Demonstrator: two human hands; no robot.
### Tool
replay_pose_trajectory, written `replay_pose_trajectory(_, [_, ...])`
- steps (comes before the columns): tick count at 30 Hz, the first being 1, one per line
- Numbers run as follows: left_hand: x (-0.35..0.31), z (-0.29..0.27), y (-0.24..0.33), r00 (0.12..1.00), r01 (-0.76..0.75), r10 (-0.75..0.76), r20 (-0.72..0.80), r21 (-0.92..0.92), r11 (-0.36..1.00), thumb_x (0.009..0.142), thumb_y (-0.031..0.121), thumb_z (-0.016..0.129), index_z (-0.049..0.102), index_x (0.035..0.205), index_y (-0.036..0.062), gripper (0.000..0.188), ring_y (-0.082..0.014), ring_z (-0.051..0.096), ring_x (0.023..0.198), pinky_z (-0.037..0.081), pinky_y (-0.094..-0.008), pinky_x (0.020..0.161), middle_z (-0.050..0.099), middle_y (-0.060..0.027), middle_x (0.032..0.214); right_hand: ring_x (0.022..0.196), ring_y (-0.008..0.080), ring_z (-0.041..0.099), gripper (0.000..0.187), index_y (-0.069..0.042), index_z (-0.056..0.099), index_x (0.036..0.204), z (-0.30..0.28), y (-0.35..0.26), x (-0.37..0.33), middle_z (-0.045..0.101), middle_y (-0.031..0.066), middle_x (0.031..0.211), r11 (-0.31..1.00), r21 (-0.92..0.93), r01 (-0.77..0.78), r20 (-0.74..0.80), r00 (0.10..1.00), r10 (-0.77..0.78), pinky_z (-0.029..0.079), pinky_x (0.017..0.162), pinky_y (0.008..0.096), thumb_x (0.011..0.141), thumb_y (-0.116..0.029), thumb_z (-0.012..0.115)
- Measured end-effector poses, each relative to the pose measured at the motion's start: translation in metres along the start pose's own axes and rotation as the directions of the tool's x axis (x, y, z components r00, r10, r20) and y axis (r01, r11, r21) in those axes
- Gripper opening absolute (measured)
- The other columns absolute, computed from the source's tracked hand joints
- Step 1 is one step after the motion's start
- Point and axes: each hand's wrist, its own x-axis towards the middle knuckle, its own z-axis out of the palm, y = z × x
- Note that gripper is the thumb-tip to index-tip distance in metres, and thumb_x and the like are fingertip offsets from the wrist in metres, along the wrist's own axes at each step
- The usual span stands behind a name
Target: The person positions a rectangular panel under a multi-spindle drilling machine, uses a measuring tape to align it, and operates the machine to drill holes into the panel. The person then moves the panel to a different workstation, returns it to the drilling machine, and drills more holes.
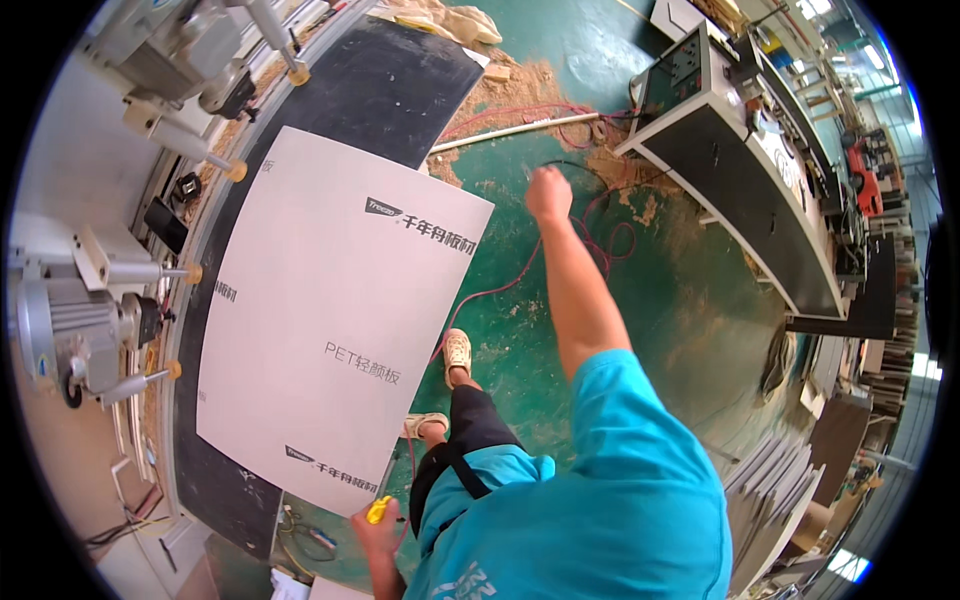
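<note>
A large white board (pixel 330 300) with dark printing lies on the black machine table (pixel 390 85), its near edge jutting past the table. At the board's lower right corner, my left hand (pixel 372 535) is closed round a small yellow tool (pixel 378 510), whose exact kind I cannot make out. My right hand (pixel 549 195) is stretched out over the green floor, beyond the board's upper right corner and apart from it. Its fingers are curled closed. Anything thin in them is too faint to name.
Motor units (pixel 85 320) with rods line the table's left side. Red hose (pixel 510 285) winds over the floor near my shoes (pixel 457 352). Sawdust (pixel 520 95) and a white pole (pixel 515 132) lie beyond. A control desk (pixel 740 160) stands right, stacked panels (pixel 770 500) lower right.
</note>
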Motion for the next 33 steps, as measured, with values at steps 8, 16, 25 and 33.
replay_pose_trajectory(8, [0.002, -0.004, 0.048, 0.996, -0.034, 0.052, -0.070, 0.234, 0.972, 0.084, 0.031, 0.072, 0.067, 0.073, -0.0035, 0.037, -0.0178, 0.061, 0.056, 0.048, -0.0346, 0.057, 0.066, -0.0100, 0.060, 0.083, 0.0293, 0.065, 0.011, -0.015, 0.070, 0.087, -0.026, -0.033, -0.026, 0.063, 0.0066, 0.086, 0.824, 0.329, 0.461, -0.026, 0.877, -0.480, 0.054, 0.070, 0.0411, 0.083, -0.013, 0.060])
replay_pose_trajectory(16, [-0.021, -0.042, -0.004, 0.992, -0.059, 0.079, -0.097, 0.195, 0.979, 0.084, 0.034, 0.072, 0.068, 0.074, -0.0032, 0.039, -0.0185, 0.064, 0.058, 0.049, -0.0339, 0.060, 0.067, -0.0092, 0.062, 0.081, 0.0271, 0.064, 0.010, -0.012, 0.065, 0.081, -0.026, -0.064, -0.108, 0.060, 0.0057, 0.081, 0.842, 0.194, 0.503, 0.002, 0.858, -0.513, 0.055, 0.068, 0.0396, 0.080, -0.011, 0.055])
replay_pose_trajectory(25, [-0.074, -0.126, -0.139, 0.978, -0.168, 0.173, -0.114, 0.058, 0.984, 0.085, 0.031, 0.072, 0.068, 0.075, -0.0036, 0.037, -0.0163, 0.064, 0.061, 0.049, -0.0322, 0.061, 0.068, -0.0088, 0.065, 0.083, 0.0270, 0.061, 0.027, -0.014, 0.065, 0.099, -0.033, -0.183, -0.448, 0.059, 0.0047, 0.087, 0.720, 0.423, 0.550, 0.016, 0.790, -0.613, 0.055, 0.067, 0.0397, 0.072, -0.010, 0.061])
replay_pose_trajectory(33, [-0.138, -0.223, -0.239, 0.959, -0.226, 0.224, -0.174, 0.012, 0.974, 0.087, 0.030, 0.069, 0.068, 0.078, -0.0037, 0.035, -0.0154, 0.064, 0.063, 0.049, -0.0316, 0.061, 0.070, -0.0097, 0.068, 0.084, 0.0282, 0.067, 0.015, -0.004, 0.067, 0.085, -0.068, -0.304, -0.786, 0.065, 0.0118, 0.093, 0.568, 0.600, 0.563, 0.451, 0.348, -0.821, 0.057, 0.068, 0.0395, 0.075, -0.012, 0.060])
